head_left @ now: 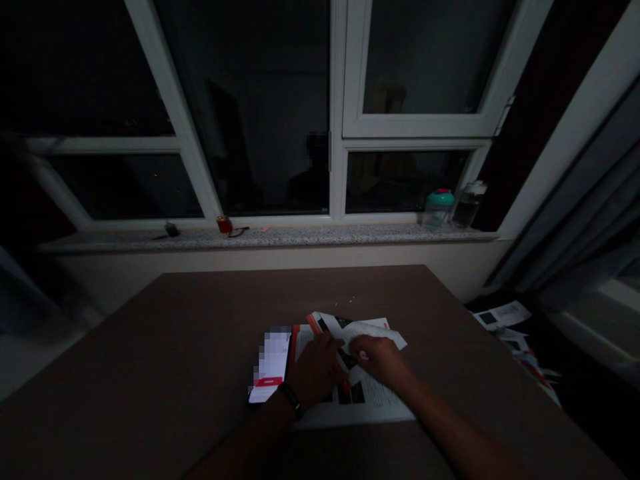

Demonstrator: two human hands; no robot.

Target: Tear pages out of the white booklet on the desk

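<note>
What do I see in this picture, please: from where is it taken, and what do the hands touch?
No machine here: a camera worn on a person's head looks forward and down. On the brown flat-topped table lies white printed paper with orange-red strips, partly folded over. The bare left hand, with a black wristband, rests on it; the bare right hand, curled, touches the folded part, but a firm grip cannot be confirmed. Left of the paper lies a flat dark-edged phone with a bright screen.
</note>
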